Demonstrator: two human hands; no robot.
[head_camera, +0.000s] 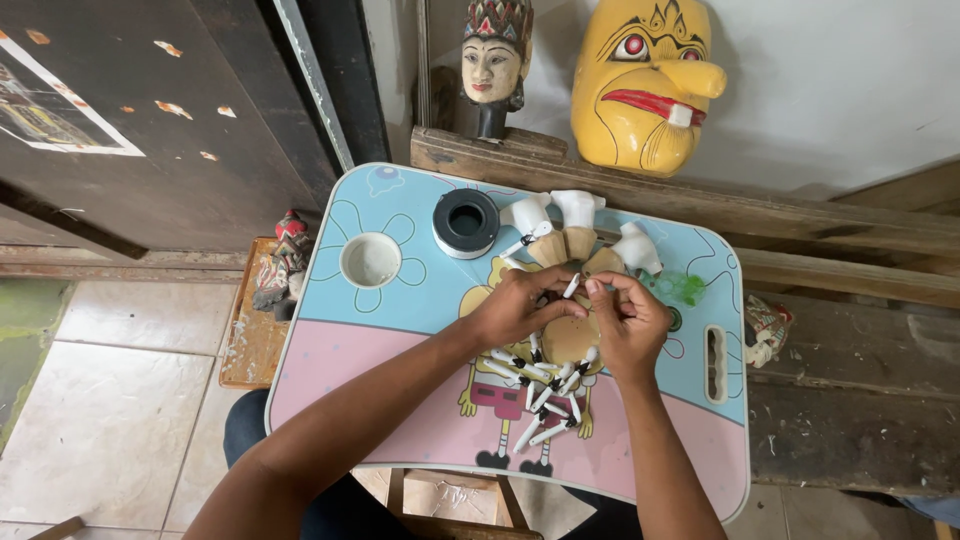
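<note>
Both hands meet over the middle of a small lap table (380, 330) with a blue and pink cartoon top. My left hand (515, 305) and my right hand (625, 320) pinch a small white stick-shaped piece (571, 287) between their fingertips. Under the hands lies a round tan wooden piece (570, 340). Several more white sticks with black tips (540, 395) are scattered just below it. Beyond the hands stand three unpainted puppet-head shapes in white and tan (578, 225).
A roll of tape (466, 222) and a round cup hole (371, 260) sit at the table's far left. A yellow wooden mask (640, 80) and a carved painted head (495, 60) lean on the wall behind. A small painted figure (280, 265) rests on a board at left.
</note>
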